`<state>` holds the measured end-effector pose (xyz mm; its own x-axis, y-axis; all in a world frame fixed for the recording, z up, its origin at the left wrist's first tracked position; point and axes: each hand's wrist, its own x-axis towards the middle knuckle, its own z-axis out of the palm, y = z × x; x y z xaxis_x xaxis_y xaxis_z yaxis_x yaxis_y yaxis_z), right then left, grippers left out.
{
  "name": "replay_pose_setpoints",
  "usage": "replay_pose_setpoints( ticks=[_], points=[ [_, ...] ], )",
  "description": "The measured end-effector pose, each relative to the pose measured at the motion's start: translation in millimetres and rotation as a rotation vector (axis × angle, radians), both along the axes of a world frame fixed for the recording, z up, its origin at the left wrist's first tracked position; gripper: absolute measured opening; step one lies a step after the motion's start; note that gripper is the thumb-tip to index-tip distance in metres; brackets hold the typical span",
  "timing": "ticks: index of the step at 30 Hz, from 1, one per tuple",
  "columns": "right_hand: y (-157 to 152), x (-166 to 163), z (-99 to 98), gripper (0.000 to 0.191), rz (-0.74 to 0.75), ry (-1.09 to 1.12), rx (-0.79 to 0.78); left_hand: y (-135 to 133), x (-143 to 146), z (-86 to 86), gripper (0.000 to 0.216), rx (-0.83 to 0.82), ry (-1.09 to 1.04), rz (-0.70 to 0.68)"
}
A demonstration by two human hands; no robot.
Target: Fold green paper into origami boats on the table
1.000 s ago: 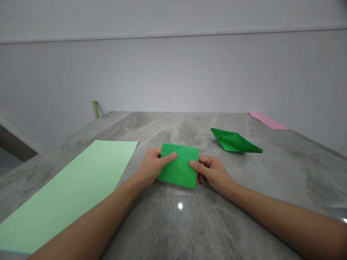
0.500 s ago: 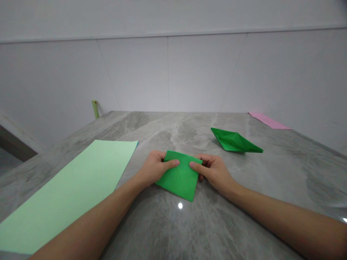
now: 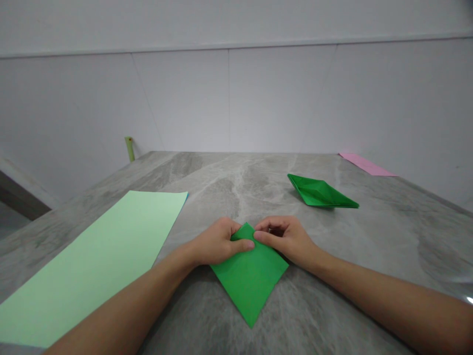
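A folded square of green paper is turned like a diamond, one corner pointing at me and the opposite one away. My left hand grips its upper left edge, thumb flat on top and fingers behind. At the far corner my right hand pinches the upper right edge between thumb and curled fingers. Beyond my right hand a folded green paper boat rests on the table, its ends pointed.
The grey marbled table reaches to a white wall. Light green paper sheets lie on the left, partly under my left forearm. Pink paper lies at the far right edge. A yellow-green strip stands beyond the far left corner.
The green paper has turned from a tilted square to a diamond and come closer to me. Both hands moved slightly nearer, and my right hand shifted to the far corner.
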<state>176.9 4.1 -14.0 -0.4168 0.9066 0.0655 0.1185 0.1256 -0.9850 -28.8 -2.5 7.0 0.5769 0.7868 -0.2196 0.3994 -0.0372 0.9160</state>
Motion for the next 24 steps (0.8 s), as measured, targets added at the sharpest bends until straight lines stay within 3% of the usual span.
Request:
replay_pose_setpoints(
  ticks=[10,17,24],
  points=[
    [-2,-3,3.9,0.024,0.019,-0.066,0.064,0,3,-0.8,0.041,0.258,0.176,-0.046],
    [-1,-1,3.6,0.026,-0.137,0.010,0.068,8,1,-6.4,0.049,0.437,0.254,0.088],
    [0,-3,5.9,0.026,-0.169,0.020,0.066,11,1,-5.6,0.057,0.513,0.250,0.149]
  ],
)
